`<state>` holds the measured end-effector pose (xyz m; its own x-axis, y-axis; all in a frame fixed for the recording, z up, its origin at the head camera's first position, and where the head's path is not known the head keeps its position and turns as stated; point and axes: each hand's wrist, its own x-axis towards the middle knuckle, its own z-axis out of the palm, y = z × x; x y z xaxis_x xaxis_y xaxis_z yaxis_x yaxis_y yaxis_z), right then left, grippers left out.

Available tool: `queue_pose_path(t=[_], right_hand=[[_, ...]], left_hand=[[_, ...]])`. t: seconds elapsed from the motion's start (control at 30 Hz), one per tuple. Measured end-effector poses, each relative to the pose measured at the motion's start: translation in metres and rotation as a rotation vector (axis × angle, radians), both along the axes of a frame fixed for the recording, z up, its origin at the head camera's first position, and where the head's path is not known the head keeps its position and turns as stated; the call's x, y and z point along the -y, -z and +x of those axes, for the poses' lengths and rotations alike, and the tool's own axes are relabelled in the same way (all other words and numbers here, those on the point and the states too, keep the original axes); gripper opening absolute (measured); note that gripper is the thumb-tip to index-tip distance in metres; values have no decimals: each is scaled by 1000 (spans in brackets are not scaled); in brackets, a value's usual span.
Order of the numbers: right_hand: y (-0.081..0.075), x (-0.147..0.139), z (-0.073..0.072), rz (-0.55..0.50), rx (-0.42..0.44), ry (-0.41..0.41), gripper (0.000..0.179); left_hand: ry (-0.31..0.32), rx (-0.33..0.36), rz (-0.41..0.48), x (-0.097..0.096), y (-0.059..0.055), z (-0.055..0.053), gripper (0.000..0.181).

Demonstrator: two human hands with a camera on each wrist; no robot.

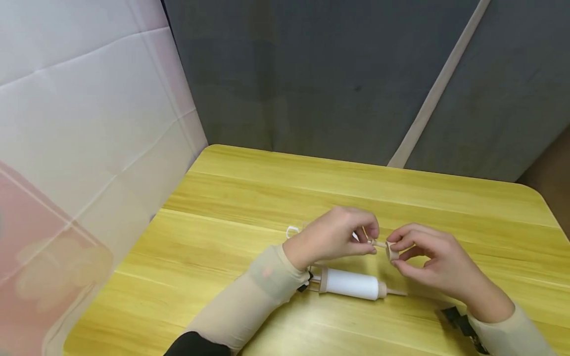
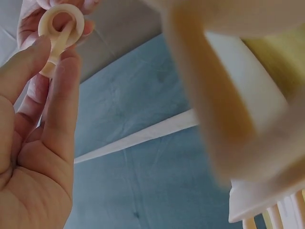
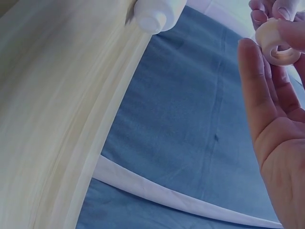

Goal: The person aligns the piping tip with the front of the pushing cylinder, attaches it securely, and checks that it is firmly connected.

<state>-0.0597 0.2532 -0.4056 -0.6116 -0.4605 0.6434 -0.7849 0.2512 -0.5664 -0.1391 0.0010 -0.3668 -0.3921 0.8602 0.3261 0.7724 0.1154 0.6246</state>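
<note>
Your L hand (image 1: 336,235) grasps a thin, pale stem (image 1: 379,244) btwn thumb & fingertips. Your R hand (image 1: 434,254) grips a beige ring (image 1: 392,251) btwn thumb & fingers. Both pcs. are up off the tbl., btwn your hands, near the white cylinder.

Mat'ls & shapes: ring is smooth, matte, round, w/ a thick rim & open centre. Stem is slim; in the L wrist view it runs across the ring's mouth & down to your L fingertips. Whether the two are joined, can't tell from these views. Mat'l looks like plastic; can't confirm.

Container: white cylinder (image 1: 353,284) lies on its side on the tbl. (image 1: 249,198), nearer you than your hands. Wall is smooth & opaque, so contents can't be read. Beige collar (image 1: 323,280) at its L end, beige stepped cap (image 1: 382,289) at its R end, w/ a narrow nozzle (image 1: 397,292) pointing R. Past the collar, pale rods (image 1: 314,278) run in toward your L cuff, partly hidden.

Also noted: white angular loop (image 1: 292,231) just beside your L wrist, partly covered. Tbl. top is yellow w/ wood-grain streaks; backdrop (image 1: 311,89) is dark grey cloth w/ a pale diagonal strip (image 1: 438,89).
</note>
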Motion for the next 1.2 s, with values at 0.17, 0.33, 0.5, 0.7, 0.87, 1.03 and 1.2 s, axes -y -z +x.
queue_pose_path(t=[0.17, 0.33, 0.5, 0.7, 0.87, 1.03, 1.2], right_hand=[[-3, 3, 1, 16, -43, 20, 23], [-5, 4, 1, 23, -65, 34, 24], [-4, 9, 1, 23, -85, 27, 23], [-8, 15, 1, 44, -122, 30, 22], [-12, 17, 2, 47, -132, 27, 22], [-14, 17, 1, 57, -150, 40, 24], [-14, 15, 1, 83, -137, 49, 26]], left_hand=[[14, 31, 36, -1, 2, 1, 18], [25, 73, 62, -3, 2, 5, 18], [38, 63, 40, -4, 1, 6, 17], [5, 39, 42, -3, 3, 7, 21], [-18, -2, 32, -2, 4, 8, 18], [-31, -19, 24, -3, 4, 7, 13], [-39, -55, 6, -4, 4, 7, 12]])
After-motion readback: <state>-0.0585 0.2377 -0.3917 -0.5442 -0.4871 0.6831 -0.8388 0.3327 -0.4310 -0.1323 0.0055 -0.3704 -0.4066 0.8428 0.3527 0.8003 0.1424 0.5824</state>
